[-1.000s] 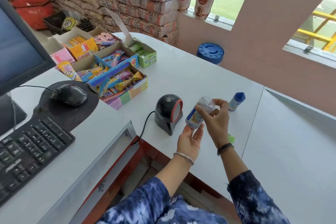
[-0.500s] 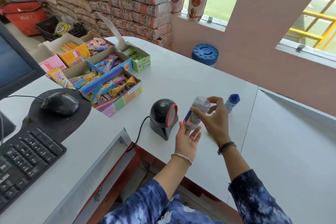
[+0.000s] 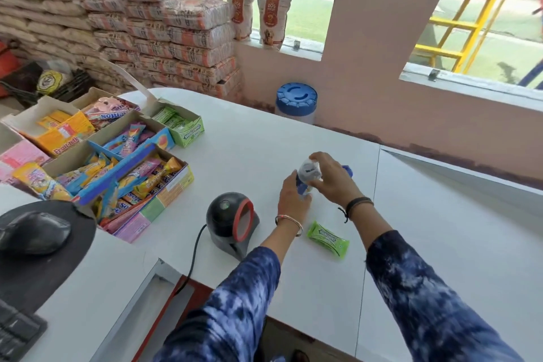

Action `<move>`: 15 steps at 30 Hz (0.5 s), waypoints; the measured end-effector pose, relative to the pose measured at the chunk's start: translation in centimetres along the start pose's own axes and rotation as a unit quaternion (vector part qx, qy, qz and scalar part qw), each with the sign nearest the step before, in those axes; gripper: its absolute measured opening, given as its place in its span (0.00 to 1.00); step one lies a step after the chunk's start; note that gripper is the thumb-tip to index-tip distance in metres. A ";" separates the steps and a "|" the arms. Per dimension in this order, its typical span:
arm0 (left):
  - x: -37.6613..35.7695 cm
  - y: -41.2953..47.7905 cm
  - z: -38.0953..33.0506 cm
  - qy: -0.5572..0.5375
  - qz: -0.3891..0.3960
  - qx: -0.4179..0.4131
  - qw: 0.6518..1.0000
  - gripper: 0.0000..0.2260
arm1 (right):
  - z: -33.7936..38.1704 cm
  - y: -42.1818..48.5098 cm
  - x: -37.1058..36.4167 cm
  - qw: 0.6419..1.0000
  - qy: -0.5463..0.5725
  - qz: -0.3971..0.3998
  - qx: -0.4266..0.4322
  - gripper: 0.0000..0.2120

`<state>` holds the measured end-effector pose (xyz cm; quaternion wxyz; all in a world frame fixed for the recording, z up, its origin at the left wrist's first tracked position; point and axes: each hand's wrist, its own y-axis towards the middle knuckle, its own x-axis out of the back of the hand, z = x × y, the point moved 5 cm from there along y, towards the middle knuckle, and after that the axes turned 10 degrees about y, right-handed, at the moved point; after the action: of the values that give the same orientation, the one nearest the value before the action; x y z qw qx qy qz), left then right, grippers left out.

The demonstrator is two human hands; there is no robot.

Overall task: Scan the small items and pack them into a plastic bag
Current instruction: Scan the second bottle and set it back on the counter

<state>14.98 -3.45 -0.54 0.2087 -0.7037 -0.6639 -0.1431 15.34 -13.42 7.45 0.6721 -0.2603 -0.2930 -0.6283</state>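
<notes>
I see both hands, left hand (image 3: 292,194) and right hand (image 3: 332,178), gripping the small clear-capped bottle (image 3: 306,178), right of the round black scanner (image 3: 230,222).

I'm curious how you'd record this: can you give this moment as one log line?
step: handling | both hands: left hand and right hand on small bottle | beside: scanner | green packet: on counter

A small shop's checkout counter is shown: a black dome-shaped barcode scanner (image 3: 230,222) is set on a white laminate counter (image 3: 249,144), open cardboard display boxes of wrapped sweets (image 3: 117,161) are ranged alongside, and printed sacks (image 3: 164,35) are stacked behind.
</notes>
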 end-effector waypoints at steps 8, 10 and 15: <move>-0.8 2.8 0.0 0.033 -0.019 0.015 0.999 0.19 | -0.9 1.5 -0.8 0.998 -0.060 0.004 -0.020 0.22; -0.7 2.6 -0.2 0.043 -0.019 0.018 0.999 0.18 | -1.1 1.1 -0.8 0.998 -0.068 0.008 -0.011 0.25; 0.9 -2.0 -0.3 0.075 -0.062 -0.014 0.995 0.19 | 0.5 -2.5 0.2 0.996 -0.033 -0.065 0.051 0.24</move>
<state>13.10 -2.76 0.36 0.2393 -0.6514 -0.6864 -0.2173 12.77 -13.35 7.90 0.6324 -0.2268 -0.3629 -0.6457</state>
